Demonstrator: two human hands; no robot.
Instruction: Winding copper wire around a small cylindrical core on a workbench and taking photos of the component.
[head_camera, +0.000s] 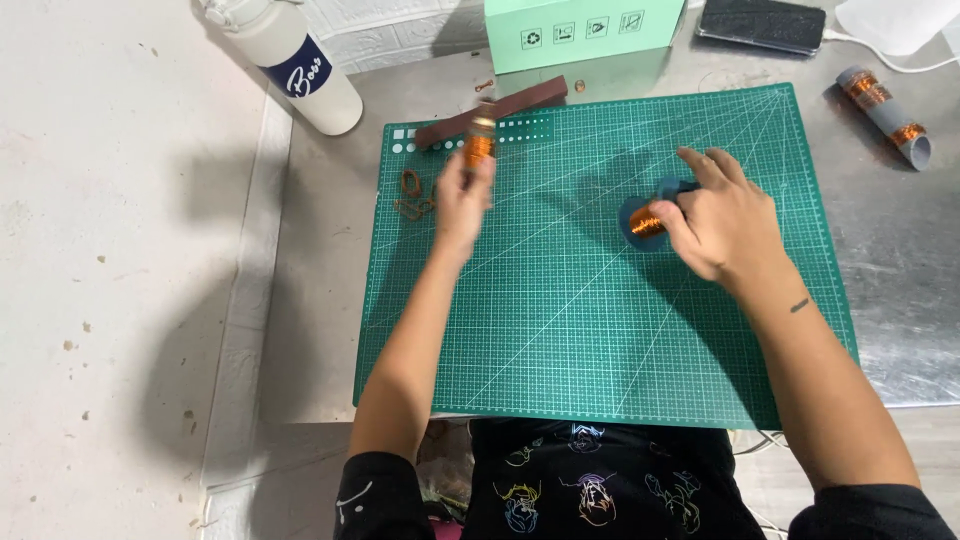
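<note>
Over the green cutting mat (560, 330), a copper-wire coil (479, 146) is pinched in the left hand (462, 200); a wire spool (647, 221) is gripped by the right hand (722, 222); wire could be snagged or kinked if the hands are pulled apart

Far edge of the table, centre: 1 pale green box (583, 30), rectangular, front face toward the viewer, bearing a row of 4 small square symbols outlined in dark lines. Far right of the box: 1 dark phone (762, 22) lying flat, its screen black and unlit, with a white cable at its right end. Far left corner: 1 white bottle (290, 65) lying tilted, carrying a dark blue label (301, 72) with white script.
</note>
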